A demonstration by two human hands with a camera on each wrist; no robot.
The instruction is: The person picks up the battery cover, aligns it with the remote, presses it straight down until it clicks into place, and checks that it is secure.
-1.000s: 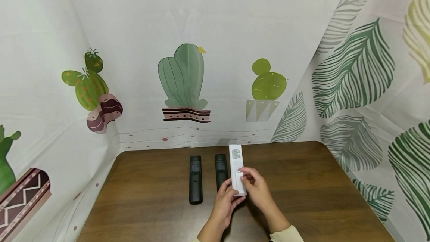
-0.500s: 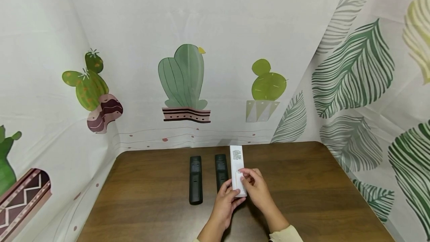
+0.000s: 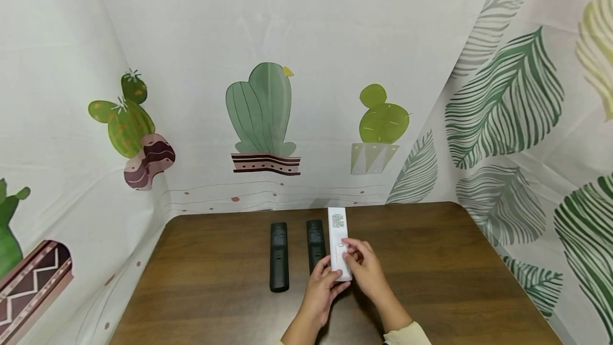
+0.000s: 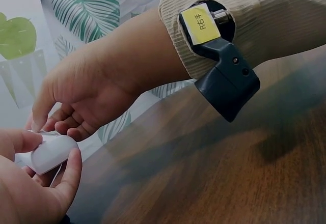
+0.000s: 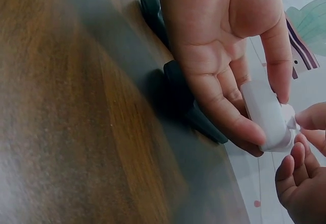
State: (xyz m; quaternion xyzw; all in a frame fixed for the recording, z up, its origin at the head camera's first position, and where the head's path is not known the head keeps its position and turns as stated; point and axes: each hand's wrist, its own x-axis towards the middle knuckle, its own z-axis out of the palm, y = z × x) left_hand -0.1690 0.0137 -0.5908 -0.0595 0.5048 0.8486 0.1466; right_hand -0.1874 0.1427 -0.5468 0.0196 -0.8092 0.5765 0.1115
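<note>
A white remote control (image 3: 337, 232) is held back side up above the table, with a printed label near its far end. My left hand (image 3: 320, 285) grips its near end, thumb on the back and fingers underneath. The thumb and index finger of my right hand (image 3: 367, 269) pinch at the battery cover (image 3: 340, 261) on the remote's back. In the left wrist view the rounded end of the remote (image 4: 53, 152) shows between the left fingers. From the right wrist, the right fingertips partly hide the cover.
Two black remote controls lie face down on the wooden table (image 3: 215, 270): one on the left (image 3: 279, 257), the other (image 3: 315, 238) just beside the white remote and partly hidden by the left hand. A cloth printed with cacti and leaves (image 3: 191, 68) hangs behind the table.
The right index fingertip has shifted slightly up along the back of the white remote. The remote has tipped a little; the left hand keeps its grip. The black remotes have not moved.
</note>
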